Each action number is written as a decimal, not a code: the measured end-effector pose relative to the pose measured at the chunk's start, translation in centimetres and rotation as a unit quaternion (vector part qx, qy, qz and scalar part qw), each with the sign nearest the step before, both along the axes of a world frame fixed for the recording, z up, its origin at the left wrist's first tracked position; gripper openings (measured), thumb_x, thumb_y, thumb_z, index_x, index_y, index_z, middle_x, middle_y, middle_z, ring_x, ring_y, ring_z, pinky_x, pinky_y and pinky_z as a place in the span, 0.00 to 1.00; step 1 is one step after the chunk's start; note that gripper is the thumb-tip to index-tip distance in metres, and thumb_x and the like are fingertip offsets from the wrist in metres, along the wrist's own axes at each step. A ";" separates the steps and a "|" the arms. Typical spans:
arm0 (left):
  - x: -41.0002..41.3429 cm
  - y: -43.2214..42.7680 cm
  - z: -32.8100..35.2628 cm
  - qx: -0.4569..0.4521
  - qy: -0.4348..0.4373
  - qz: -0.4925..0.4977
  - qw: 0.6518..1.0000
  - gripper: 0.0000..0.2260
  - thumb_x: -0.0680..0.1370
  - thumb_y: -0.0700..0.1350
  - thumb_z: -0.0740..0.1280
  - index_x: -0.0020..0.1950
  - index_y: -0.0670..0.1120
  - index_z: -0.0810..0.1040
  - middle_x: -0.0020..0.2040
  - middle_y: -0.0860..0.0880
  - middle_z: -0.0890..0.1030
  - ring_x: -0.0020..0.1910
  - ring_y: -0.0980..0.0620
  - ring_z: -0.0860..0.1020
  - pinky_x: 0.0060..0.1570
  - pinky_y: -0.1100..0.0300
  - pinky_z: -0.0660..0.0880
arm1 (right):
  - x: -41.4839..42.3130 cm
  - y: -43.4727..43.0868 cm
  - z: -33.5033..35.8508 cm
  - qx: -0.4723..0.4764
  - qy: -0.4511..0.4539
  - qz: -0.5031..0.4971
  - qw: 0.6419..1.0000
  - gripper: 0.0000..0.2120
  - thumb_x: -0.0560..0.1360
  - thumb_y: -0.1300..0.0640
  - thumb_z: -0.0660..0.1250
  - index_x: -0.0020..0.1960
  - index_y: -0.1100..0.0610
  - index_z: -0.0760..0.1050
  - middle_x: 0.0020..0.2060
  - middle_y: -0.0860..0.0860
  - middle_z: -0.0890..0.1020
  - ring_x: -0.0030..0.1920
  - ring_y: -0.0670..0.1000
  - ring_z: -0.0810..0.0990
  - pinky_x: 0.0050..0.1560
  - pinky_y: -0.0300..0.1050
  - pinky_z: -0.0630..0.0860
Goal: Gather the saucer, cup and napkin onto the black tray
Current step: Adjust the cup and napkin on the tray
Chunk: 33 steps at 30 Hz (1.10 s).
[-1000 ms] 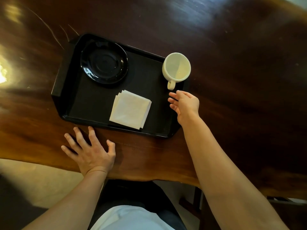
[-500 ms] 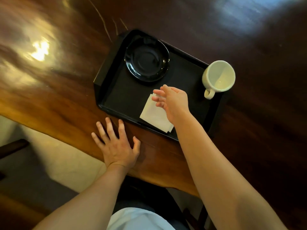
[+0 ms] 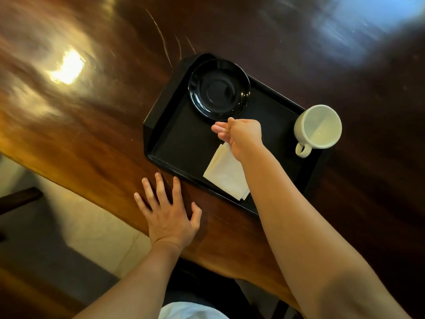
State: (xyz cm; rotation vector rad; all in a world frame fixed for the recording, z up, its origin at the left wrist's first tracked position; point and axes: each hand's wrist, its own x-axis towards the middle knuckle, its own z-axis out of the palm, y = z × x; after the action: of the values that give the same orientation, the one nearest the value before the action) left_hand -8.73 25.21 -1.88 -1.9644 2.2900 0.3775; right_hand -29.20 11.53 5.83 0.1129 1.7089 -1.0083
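Note:
A black tray [image 3: 184, 143] lies on the dark wooden table. A black saucer [image 3: 219, 89] sits in its far left corner. A folded white napkin [image 3: 226, 173] rests near the tray's front edge, partly under my right forearm. A cream cup [image 3: 318, 127] stands at the tray's right end, handle towards me. My right hand [image 3: 241, 134] hovers over the tray's middle, just in front of the saucer, fingers loosely apart and holding nothing. My left hand [image 3: 169, 215] lies flat on the table in front of the tray, fingers spread.
The wooden table [image 3: 92, 125] has a wavy front edge close to my body. Pale floor tiles [image 3: 87, 229] show below it on the left. Bright light reflections gleam on the table's left and far right.
My right hand has moved left from beside the cup's handle, across the napkin, to just short of the saucer. The view has swung left. My left hand stays flat on the table.

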 end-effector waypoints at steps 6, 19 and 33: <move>-0.1 0.0 -0.1 -0.003 -0.001 0.002 1.000 0.34 0.75 0.64 0.58 0.77 0.48 0.67 0.81 0.38 0.60 0.81 0.33 0.54 0.77 0.31 0.46 | 0.0 -0.6 -0.3 0.008 0.005 -0.006 1.000 0.14 0.84 0.65 0.57 0.67 0.70 0.71 0.54 0.63 0.85 0.42 0.56 0.89 0.37 0.36 0.83; 0.1 0.1 0.1 -0.011 0.004 -0.005 1.000 0.35 0.73 0.60 0.62 0.77 0.46 0.64 0.80 0.35 0.60 0.80 0.30 0.53 0.76 0.30 0.48 | -4.9 9.7 0.3 0.082 0.372 0.318 0.868 0.14 0.78 0.54 0.70 0.63 0.54 0.81 0.56 0.51 0.83 0.56 0.50 0.79 0.57 0.46 0.77; 0.1 0.2 -0.2 -0.014 0.008 -0.002 1.000 0.35 0.72 0.60 0.61 0.77 0.46 0.65 0.80 0.35 0.59 0.80 0.31 0.52 0.76 0.30 0.47 | -4.3 12.1 -1.8 0.086 0.259 0.110 0.956 0.03 0.75 0.62 0.73 0.47 0.55 0.82 0.43 0.52 0.83 0.38 0.47 0.86 0.44 0.46 0.86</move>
State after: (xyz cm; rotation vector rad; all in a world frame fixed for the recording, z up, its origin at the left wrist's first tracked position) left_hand -8.62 25.40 -2.03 -1.9757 2.3207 0.3649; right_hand -33.55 23.61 3.99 -0.2487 2.2280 -0.7582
